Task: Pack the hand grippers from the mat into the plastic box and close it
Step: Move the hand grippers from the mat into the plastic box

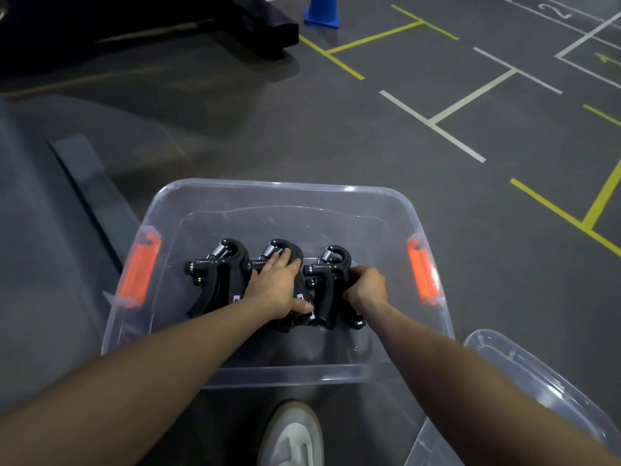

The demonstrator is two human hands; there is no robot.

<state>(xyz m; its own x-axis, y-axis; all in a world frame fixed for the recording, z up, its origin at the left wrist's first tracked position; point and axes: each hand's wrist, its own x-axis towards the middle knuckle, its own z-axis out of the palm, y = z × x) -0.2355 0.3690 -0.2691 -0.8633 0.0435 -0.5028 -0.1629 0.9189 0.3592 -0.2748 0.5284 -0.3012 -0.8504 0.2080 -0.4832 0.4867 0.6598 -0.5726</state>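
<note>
Grippers: three black hand grippers (268,280) lie side by side inside the clear plastic box (279,193).
Left hand (275,285): flat on middle one.
Right hand (366,287): clasps right one.
Lid (524,375): off, beside box; closing remains.

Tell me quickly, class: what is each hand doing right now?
Left hand: open, fingers flat on the middle hand gripper in the plastic box.
Right hand: fingers curled round the right hand gripper.
</note>
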